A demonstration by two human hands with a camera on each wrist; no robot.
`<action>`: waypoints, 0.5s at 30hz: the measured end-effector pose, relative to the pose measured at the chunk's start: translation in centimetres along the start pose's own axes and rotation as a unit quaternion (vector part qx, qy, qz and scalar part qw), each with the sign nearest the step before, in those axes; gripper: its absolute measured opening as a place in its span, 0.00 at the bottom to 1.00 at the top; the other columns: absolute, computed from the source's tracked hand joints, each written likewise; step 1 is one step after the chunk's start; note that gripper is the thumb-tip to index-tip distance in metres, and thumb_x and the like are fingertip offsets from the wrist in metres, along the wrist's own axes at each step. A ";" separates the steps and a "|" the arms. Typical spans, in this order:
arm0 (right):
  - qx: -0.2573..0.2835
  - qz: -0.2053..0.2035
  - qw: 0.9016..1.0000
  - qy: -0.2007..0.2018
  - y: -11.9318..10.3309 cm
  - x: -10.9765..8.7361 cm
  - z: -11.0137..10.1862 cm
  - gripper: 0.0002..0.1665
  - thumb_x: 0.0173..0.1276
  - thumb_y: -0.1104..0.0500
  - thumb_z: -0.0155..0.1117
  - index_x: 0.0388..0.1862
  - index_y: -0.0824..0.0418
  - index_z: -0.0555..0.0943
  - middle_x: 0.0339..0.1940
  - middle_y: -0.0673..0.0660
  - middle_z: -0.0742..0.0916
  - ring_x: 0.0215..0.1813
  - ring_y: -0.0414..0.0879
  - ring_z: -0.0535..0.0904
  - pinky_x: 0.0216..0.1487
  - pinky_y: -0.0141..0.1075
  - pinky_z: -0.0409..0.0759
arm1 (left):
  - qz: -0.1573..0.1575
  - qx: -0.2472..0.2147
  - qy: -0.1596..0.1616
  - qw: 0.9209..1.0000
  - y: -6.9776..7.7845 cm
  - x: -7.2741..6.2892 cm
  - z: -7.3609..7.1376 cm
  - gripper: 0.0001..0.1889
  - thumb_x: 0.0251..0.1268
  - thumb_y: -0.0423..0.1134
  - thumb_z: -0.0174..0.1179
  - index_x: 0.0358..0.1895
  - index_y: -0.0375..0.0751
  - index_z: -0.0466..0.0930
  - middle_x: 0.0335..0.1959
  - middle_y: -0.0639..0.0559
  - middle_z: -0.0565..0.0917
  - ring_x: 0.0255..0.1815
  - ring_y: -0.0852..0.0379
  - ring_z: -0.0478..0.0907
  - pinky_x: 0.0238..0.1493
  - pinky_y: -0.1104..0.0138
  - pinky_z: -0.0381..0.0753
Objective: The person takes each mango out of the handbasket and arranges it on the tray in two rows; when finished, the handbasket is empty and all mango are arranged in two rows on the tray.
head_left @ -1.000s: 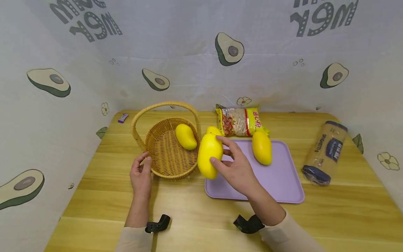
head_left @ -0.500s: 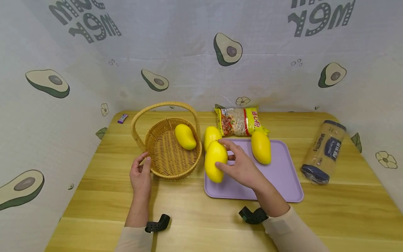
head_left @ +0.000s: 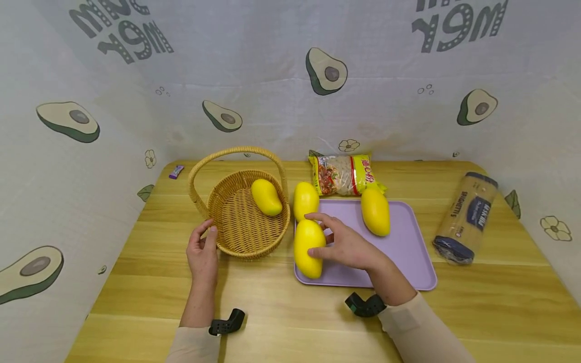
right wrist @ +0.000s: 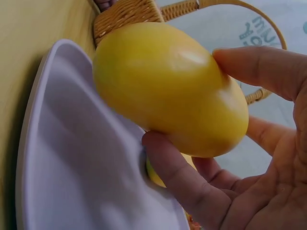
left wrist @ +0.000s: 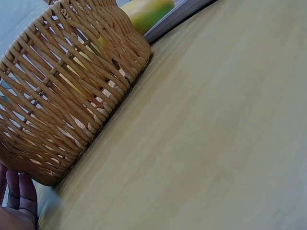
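One mango (head_left: 310,249) was pinched between the thumb and fingers of the right hand (head_left: 347,247), above the tray's left part; whether the tray (head_left: 401,254) was touched could not be told. Its long axis was aimed from far to near, the near end turned slightly right. The left hand (head_left: 202,257) was held beside the basket (head_left: 238,217), fingers relaxed and slightly bent; contact could not be made out. A second mango (head_left: 266,197) was tilted against the basket's right wall. A third mango (head_left: 306,200) was seen at the tray's far left corner, a fourth mango (head_left: 375,212) at its far edge, both lengthwise to the person. Beyond, a bag (head_left: 342,175) was laid crosswise; spaghetti (head_left: 467,217) was laid aslant to the right, a wrapper (head_left: 176,172) far left. The wooden table (head_left: 281,322) was enclosed by pale, avocado-printed cloth (head_left: 268,45).
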State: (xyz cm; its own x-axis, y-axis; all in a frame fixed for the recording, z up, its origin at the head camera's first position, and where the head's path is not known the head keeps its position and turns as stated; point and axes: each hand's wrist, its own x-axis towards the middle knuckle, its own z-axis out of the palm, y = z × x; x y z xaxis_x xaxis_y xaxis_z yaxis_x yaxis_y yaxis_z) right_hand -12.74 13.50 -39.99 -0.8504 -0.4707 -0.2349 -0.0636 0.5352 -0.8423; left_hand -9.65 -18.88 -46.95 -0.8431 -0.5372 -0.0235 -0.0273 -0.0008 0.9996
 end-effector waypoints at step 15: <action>0.038 0.006 0.998 -0.041 1.0 0.7 0.7 0.45 0.63 0.56 0.76 0.77 0.48 0.66 0.64 0.68 0.73 0.46 0.52 0.81 0.46 0.40 0.80 | -0.001 -0.003 0.003 1.000 -0.1 0.1 0.0 0.17 0.77 0.43 0.58 0.62 0.41 0.80 0.40 0.58 0.73 0.28 0.65 0.66 0.26 0.74 0.65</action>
State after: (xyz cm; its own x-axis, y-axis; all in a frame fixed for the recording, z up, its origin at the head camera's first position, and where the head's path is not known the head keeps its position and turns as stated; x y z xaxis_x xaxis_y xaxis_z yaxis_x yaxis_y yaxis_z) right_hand -13.04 13.22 -41.38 -0.8057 -0.5214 -0.2811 -0.0106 0.4872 -0.8733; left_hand -9.72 -18.88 -47.08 -0.8403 -0.5415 -0.0254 -0.0259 -0.0068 0.9996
